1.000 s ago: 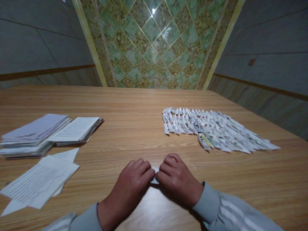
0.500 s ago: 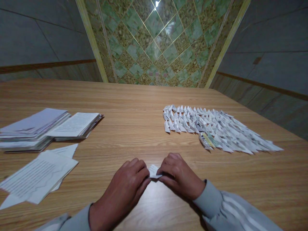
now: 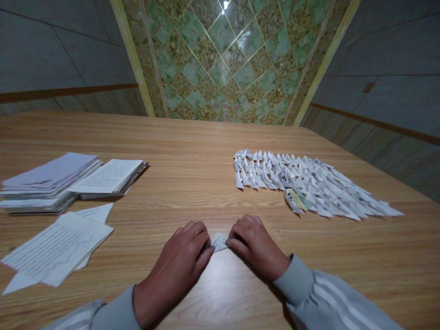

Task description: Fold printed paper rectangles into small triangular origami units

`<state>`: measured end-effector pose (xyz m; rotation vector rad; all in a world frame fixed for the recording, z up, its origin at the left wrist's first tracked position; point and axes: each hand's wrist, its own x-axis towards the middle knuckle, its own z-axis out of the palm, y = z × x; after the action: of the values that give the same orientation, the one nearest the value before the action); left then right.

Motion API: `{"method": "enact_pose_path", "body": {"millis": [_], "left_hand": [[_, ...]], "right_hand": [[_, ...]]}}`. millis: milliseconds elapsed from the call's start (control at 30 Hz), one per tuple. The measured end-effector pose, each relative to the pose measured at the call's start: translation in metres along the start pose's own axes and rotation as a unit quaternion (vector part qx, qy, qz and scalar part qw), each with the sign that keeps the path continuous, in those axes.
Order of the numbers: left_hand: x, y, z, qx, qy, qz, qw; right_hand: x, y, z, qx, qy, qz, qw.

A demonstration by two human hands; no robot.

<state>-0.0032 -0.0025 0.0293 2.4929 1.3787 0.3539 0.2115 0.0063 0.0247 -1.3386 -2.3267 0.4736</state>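
A small folded piece of white printed paper [image 3: 219, 242] sits low over the wooden table, between my two hands. My left hand [image 3: 184, 256] pinches its left end with thumb and fingers. At the other end, my right hand [image 3: 254, 245] grips the paper's right corner the same way. Both sets of fingertips partly cover the piece, so its full shape is hidden. Beyond my right hand stand several rows of small folded paper boats [image 3: 295, 181], packed close together.
On the left lie a thick stack of paper sheets [image 3: 51, 172] and a smaller printed stack [image 3: 108, 176] against it. Nearer me, loose printed sheets [image 3: 58, 247] overlap on the table [image 3: 178, 146]. A green tiled wall [image 3: 223, 59] rises behind the table's far edge.
The paper between my hands now shows a flatter, triangular face, where a lower flap stuck out before. Both hands have shifted slightly; each still pinches its end.
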Motion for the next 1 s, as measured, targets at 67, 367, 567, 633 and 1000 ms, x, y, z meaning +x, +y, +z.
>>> {"method": "enact_pose_path", "body": {"millis": [67,367,567,633,1000], "left_hand": [[0.001,0.0,-0.001,0.004,-0.002,-0.004,1.0],[0.002,-0.002,-0.002,-0.025,-0.02,-0.032,0.999],[0.002,-0.001,-0.003,-0.053,-0.015,-0.03,0.998],[0.002,-0.001,-0.004,-0.051,-0.016,-0.022,0.998],[0.003,-0.002,0.007,0.017,0.038,0.12,0.992]], "right_hand": [[0.0,-0.002,0.001,-0.019,0.001,0.006,1.0],[-0.001,-0.006,0.002,-0.051,-0.004,0.018,0.999],[-0.001,-0.006,0.002,-0.039,-0.001,0.038,0.999],[0.0,-0.006,0.002,-0.031,-0.003,0.037,0.999],[-0.001,-0.004,0.002,-0.022,0.003,0.008,1.0]]}}
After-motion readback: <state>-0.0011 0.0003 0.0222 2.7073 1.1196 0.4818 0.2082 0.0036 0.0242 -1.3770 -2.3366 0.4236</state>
